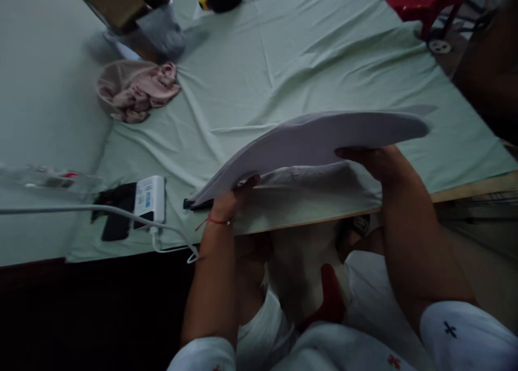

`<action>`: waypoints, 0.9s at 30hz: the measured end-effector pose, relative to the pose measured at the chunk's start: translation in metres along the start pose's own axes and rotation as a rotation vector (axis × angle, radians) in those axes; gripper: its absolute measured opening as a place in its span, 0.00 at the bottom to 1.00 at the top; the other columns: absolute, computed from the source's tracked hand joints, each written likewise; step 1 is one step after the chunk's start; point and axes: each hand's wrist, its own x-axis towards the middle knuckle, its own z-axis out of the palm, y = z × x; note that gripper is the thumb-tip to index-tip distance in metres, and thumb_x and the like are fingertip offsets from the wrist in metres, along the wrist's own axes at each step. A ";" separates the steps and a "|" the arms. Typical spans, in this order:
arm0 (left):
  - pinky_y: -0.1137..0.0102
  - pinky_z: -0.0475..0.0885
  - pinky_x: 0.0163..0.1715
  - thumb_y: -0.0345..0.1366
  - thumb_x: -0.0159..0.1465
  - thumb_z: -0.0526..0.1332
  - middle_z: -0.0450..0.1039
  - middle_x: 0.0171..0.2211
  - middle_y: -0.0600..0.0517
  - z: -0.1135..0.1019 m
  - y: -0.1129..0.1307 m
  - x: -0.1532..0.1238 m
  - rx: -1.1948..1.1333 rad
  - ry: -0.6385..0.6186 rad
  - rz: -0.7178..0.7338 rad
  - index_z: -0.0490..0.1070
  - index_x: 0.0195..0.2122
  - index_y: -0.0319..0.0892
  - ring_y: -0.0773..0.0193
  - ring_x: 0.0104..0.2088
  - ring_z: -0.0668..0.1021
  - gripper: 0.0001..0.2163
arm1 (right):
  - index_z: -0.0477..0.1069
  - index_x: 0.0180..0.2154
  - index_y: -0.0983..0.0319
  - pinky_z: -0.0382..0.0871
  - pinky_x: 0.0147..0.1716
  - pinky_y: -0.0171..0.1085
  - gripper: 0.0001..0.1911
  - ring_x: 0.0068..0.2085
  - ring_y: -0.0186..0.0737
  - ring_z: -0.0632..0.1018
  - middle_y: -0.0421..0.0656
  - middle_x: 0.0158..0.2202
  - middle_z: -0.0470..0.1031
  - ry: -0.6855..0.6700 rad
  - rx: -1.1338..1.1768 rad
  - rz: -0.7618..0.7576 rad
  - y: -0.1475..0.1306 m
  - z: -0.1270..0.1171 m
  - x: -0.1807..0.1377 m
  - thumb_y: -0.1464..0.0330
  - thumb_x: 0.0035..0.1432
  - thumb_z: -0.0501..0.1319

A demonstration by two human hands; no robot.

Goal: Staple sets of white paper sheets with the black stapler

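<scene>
Between my two hands a pale, layered sheet (pixel 307 139) is bowed into an arch at the near edge of the cloth-covered surface. Whether it is paper or cloth I cannot tell. My left hand (pixel 232 196), with a red string at its wrist, grips the lower left part. The right part is gripped by my right hand (pixel 376 160), with the thumb on the near face and the other fingers hidden behind. Under the left end lies a narrow black object (pixel 196 204), mostly covered.
A pale green cloth (pixel 283 74) with wrinkles covers the table. To the left lie a white power strip (pixel 150 201), its cable (pixel 121 213) and a black phone (pixel 117 228). Pink fabric (pixel 145 93) and a cardboard box (pixel 117 9) stand farther back. A red stool (pixel 421 1) is at upper right.
</scene>
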 end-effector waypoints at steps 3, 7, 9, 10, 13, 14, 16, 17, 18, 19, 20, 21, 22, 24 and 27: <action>0.57 0.77 0.60 0.35 0.51 0.81 0.78 0.29 0.52 0.004 -0.001 -0.002 -0.084 0.004 -0.089 0.79 0.28 0.49 0.45 0.50 0.82 0.11 | 0.82 0.39 0.53 0.79 0.57 0.51 0.23 0.50 0.54 0.83 0.43 0.44 0.85 -0.027 0.015 0.035 0.001 0.002 0.002 0.66 0.39 0.84; 0.62 0.81 0.46 0.43 0.55 0.80 0.80 0.31 0.51 0.011 0.005 -0.008 -0.326 -0.045 -0.217 0.79 0.31 0.45 0.51 0.44 0.84 0.13 | 0.76 0.25 0.55 0.81 0.39 0.47 0.17 0.33 0.44 0.79 0.40 0.28 0.77 -0.024 0.081 0.058 0.007 0.001 0.006 0.57 0.47 0.81; 0.61 0.83 0.46 0.50 0.56 0.80 0.81 0.33 0.50 0.016 0.012 -0.012 -0.456 -0.027 -0.266 0.80 0.34 0.45 0.52 0.44 0.84 0.17 | 0.74 0.22 0.56 0.78 0.32 0.44 0.20 0.27 0.39 0.74 0.39 0.24 0.73 -0.004 0.140 0.064 0.010 0.000 0.007 0.55 0.49 0.80; 0.61 0.83 0.44 0.51 0.55 0.81 0.82 0.34 0.50 0.017 0.017 -0.013 -0.510 -0.013 -0.301 0.81 0.36 0.46 0.53 0.43 0.85 0.18 | 0.73 0.21 0.56 0.76 0.30 0.43 0.20 0.26 0.38 0.72 0.39 0.24 0.73 0.007 0.169 0.066 0.011 0.000 0.008 0.56 0.48 0.80; 0.67 0.80 0.27 0.55 0.54 0.80 0.83 0.37 0.48 0.018 0.028 -0.015 -0.592 -0.057 -0.436 0.80 0.43 0.46 0.54 0.36 0.85 0.24 | 0.72 0.21 0.56 0.72 0.26 0.40 0.21 0.25 0.35 0.70 0.39 0.23 0.72 0.030 0.227 0.069 0.011 0.000 0.009 0.56 0.46 0.81; 0.69 0.75 0.21 0.57 0.56 0.79 0.83 0.38 0.47 0.017 0.031 -0.015 -0.597 -0.104 -0.480 0.80 0.44 0.45 0.55 0.32 0.84 0.25 | 0.72 0.20 0.56 0.71 0.25 0.39 0.22 0.25 0.35 0.70 0.39 0.23 0.72 0.027 0.235 0.076 0.010 0.001 0.009 0.55 0.44 0.82; 0.73 0.65 0.14 0.61 0.58 0.75 0.83 0.37 0.46 0.014 0.036 -0.014 -0.597 -0.211 -0.553 0.79 0.47 0.43 0.59 0.26 0.82 0.28 | 0.74 0.21 0.57 0.69 0.24 0.37 0.22 0.25 0.34 0.70 0.39 0.24 0.73 0.013 0.256 0.096 0.008 0.000 0.009 0.56 0.40 0.83; 0.74 0.60 0.12 0.63 0.59 0.74 0.82 0.35 0.47 0.013 0.038 -0.013 -0.593 -0.247 -0.581 0.78 0.47 0.42 0.61 0.23 0.81 0.29 | 0.74 0.21 0.58 0.68 0.24 0.36 0.22 0.25 0.34 0.70 0.40 0.24 0.73 0.006 0.267 0.106 0.007 0.000 0.009 0.56 0.38 0.84; 0.75 0.57 0.11 0.63 0.58 0.75 0.80 0.32 0.49 0.013 0.040 -0.013 -0.587 -0.261 -0.602 0.77 0.46 0.42 0.64 0.20 0.78 0.29 | 0.75 0.21 0.58 0.68 0.24 0.36 0.22 0.26 0.34 0.70 0.40 0.25 0.73 0.001 0.274 0.114 0.006 0.000 0.009 0.56 0.37 0.85; 0.76 0.55 0.11 0.61 0.56 0.77 0.78 0.30 0.51 0.013 0.041 -0.014 -0.578 -0.250 -0.609 0.76 0.44 0.42 0.68 0.18 0.75 0.29 | 0.75 0.21 0.58 0.67 0.24 0.36 0.23 0.26 0.34 0.70 0.40 0.25 0.74 -0.003 0.279 0.118 0.005 0.000 0.008 0.56 0.36 0.85; 0.77 0.55 0.10 0.58 0.53 0.80 0.75 0.28 0.54 0.015 0.043 -0.014 -0.567 -0.221 -0.602 0.75 0.42 0.42 0.71 0.17 0.72 0.29 | 0.75 0.21 0.58 0.66 0.24 0.35 0.23 0.26 0.34 0.71 0.40 0.25 0.74 -0.002 0.282 0.116 0.004 0.000 0.008 0.56 0.36 0.85; 0.77 0.55 0.10 0.54 0.50 0.83 0.74 0.27 0.57 0.017 0.043 -0.015 -0.552 -0.185 -0.585 0.74 0.41 0.42 0.74 0.16 0.69 0.29 | 0.75 0.21 0.58 0.66 0.24 0.35 0.23 0.27 0.33 0.71 0.40 0.25 0.74 -0.006 0.283 0.117 0.004 0.001 0.008 0.56 0.37 0.85; 0.78 0.55 0.11 0.50 0.46 0.85 0.73 0.27 0.58 0.020 0.044 -0.017 -0.536 -0.152 -0.564 0.73 0.40 0.42 0.76 0.17 0.67 0.30 | 0.76 0.21 0.59 0.66 0.24 0.35 0.22 0.27 0.33 0.71 0.40 0.26 0.74 -0.006 0.288 0.115 0.004 0.001 0.008 0.56 0.37 0.85; 0.79 0.56 0.11 0.44 0.40 0.87 0.73 0.29 0.60 0.026 0.045 -0.020 -0.512 -0.111 -0.528 0.73 0.40 0.42 0.78 0.18 0.65 0.31 | 0.78 0.23 0.59 0.67 0.25 0.35 0.22 0.28 0.33 0.72 0.41 0.27 0.76 -0.006 0.296 0.112 0.004 0.003 0.008 0.56 0.37 0.85; 0.80 0.53 0.11 0.40 0.41 0.87 0.74 0.30 0.60 0.028 0.046 -0.023 -0.493 -0.114 -0.509 0.73 0.40 0.42 0.77 0.19 0.68 0.30 | 0.79 0.25 0.58 0.70 0.26 0.36 0.22 0.28 0.35 0.73 0.41 0.29 0.77 -0.036 0.278 0.110 0.006 0.003 0.008 0.54 0.39 0.85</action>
